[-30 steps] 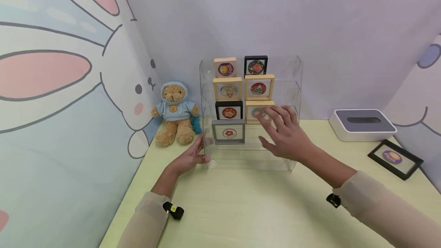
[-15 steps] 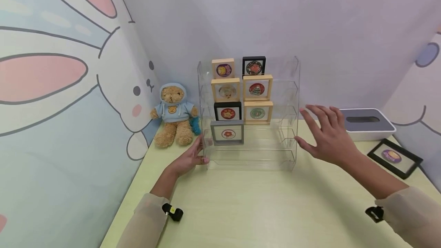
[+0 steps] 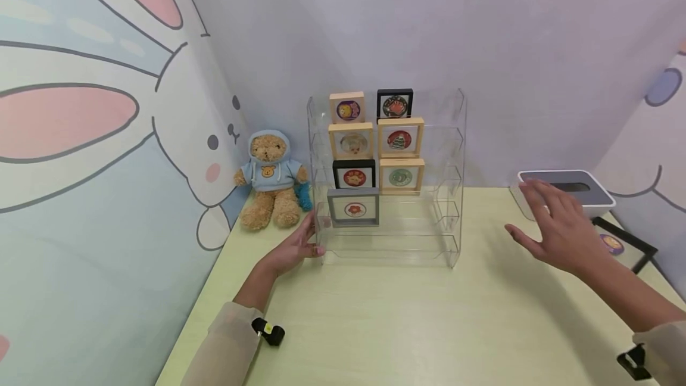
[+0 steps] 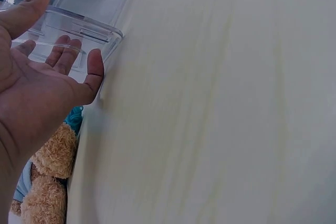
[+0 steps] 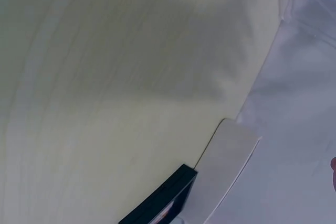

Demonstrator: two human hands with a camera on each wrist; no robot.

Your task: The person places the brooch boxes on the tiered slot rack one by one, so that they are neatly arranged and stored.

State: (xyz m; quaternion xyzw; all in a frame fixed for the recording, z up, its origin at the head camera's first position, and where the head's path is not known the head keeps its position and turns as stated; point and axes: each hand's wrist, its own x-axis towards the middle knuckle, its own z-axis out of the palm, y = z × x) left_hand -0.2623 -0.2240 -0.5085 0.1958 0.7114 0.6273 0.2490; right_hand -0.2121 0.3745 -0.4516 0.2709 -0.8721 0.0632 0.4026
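A clear acrylic tiered rack (image 3: pixel 407 243) stands on the table, with small picture frames in two columns. My left hand (image 3: pixel 286 255) holds its lower left side, thumb at the front edge. In the left wrist view, fingers of the left hand (image 4: pixel 42 77) show through the clear panel. The lowest frame is a grey one with a red flower (image 3: pixel 355 210). My right hand (image 3: pixel 563 237) hovers with spread fingers over the table's right side, overlapping a black frame (image 3: pixel 612 244). That black frame (image 5: pixel 163 198) is partly cut off in the right wrist view.
A white tissue box (image 3: pixel 597 195) with a grey top stands at the right, behind the black frame. Left of the rack sits a teddy bear (image 3: pixel 273 165) in a blue hoodie. Walls with rabbit drawings border the table (image 3: pixel 386 326).
My right hand has moved right, from in front of the rack's frames to near the tissue box and black frame. The left hand has stayed at the rack.
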